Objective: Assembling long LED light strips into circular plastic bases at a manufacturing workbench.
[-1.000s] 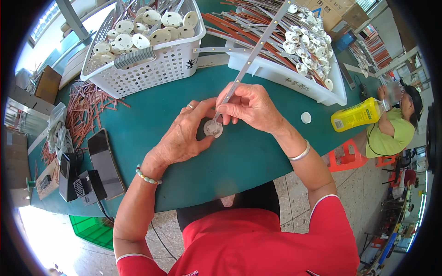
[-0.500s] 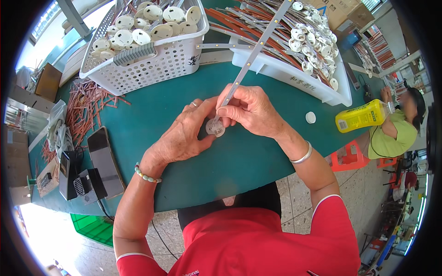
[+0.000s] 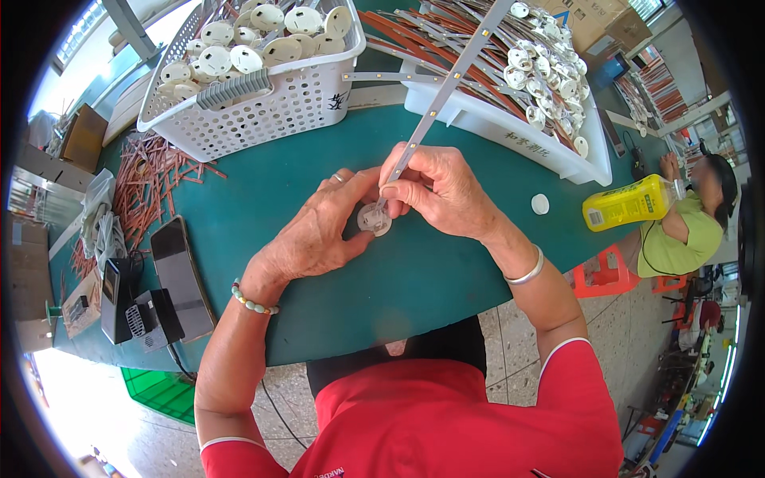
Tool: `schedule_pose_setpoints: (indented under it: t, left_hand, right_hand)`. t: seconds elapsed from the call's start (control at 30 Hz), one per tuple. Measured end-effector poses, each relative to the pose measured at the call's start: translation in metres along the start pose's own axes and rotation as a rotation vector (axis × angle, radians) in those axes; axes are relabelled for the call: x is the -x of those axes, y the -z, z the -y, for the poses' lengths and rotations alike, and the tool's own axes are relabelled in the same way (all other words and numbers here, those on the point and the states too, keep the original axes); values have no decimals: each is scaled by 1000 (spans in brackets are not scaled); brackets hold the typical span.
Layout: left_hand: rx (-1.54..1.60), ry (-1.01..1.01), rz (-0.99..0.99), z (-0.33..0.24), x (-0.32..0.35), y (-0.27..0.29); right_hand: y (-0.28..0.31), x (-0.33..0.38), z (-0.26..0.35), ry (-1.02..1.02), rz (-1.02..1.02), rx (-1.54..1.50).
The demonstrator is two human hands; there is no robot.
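Observation:
My left hand (image 3: 312,233) is closed around the edge of a small round whitish disc (image 3: 374,223), its thumb along the near side. My right hand (image 3: 440,193) pinches a narrow grey LED strip (image 3: 448,86) between thumb and fingers. The strip slants up and away to the far right, dotted with small yellowish chips. Its lower end meets the disc, where my fingertips come together; the exact joint is too small to make out. Both hands are just above the green tabletop (image 3: 335,319).
A white perforated basket (image 3: 263,119) of round discs stands far left, beside a white tray (image 3: 510,143) of strips with discs. Strip scraps (image 3: 147,179), a phone (image 3: 183,275) and small black devices (image 3: 151,319) lie left. A white cap (image 3: 540,204) and yellow liquid bottle (image 3: 625,204) are right, near a person (image 3: 681,247).
The view has shifted very slightly. Both hands keep the same hold on the disc and the strip.

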State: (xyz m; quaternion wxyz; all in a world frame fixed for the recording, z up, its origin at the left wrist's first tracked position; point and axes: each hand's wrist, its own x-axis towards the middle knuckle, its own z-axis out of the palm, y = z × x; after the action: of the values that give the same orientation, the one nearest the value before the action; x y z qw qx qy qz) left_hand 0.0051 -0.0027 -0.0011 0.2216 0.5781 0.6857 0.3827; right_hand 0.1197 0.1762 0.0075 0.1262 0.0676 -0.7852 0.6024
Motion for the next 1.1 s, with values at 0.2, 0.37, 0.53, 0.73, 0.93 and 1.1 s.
schedule_pose_setpoints:
  t: [0.2, 0.37, 0.53, 0.73, 0.93, 1.1]
  left_hand:
    - [4, -22, 2, 2, -1, 0]
    - [-10, -17, 13, 4, 0, 0]
    - [4, -23, -16, 4, -1, -1]
    - [9, -12, -2, 6, -1, -1]
    - [-6, -83, -40, 4, 0, -1]
    - [-14, -68, -14, 2, 2, 1]
  right_hand:
    - [-2, -3, 5, 58, 20, 93]
    - [-6, -8, 7, 76, 45, 133]
    - [-7, -10, 10, 68, 27, 108]
    - [-9, -12, 12, 121, 67, 149]
    - [-10, -9, 8, 236, 18, 301]
    - [-7, -10, 8, 253, 83, 326]
